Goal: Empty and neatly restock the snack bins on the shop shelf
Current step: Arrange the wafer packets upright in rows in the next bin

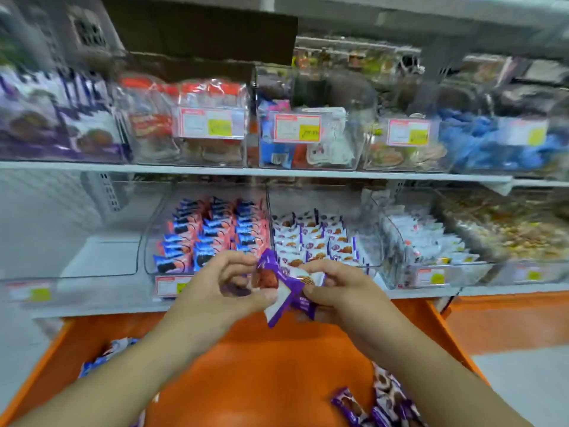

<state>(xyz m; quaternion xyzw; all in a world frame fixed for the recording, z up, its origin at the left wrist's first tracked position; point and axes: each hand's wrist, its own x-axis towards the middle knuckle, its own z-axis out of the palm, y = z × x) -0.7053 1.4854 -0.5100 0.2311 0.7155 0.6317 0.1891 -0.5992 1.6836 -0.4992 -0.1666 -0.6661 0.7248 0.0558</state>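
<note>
Both hands meet in front of the lower shelf over a small bunch of purple-and-white snack packets (278, 286). My left hand (224, 282) pinches the bunch from the left and my right hand (335, 286) grips it from the right. Just behind them stands a clear bin (360, 257) with rows of the same white-and-purple packets (314, 238) standing upright. To its left a clear bin (151, 241) holds neat rows of blue-and-pink packets (212, 232). More purple packets (381, 402) lie loose on the orange surface (261, 365) below.
An empty clear bin (92, 257) sits at the far left of the lower shelf. To the right are bins of white packets (431, 241) and mixed sweets (508, 232). The upper shelf (246, 171) carries more snack bins with price labels. Blue-and-white packets (104, 355) lie at the orange surface's left.
</note>
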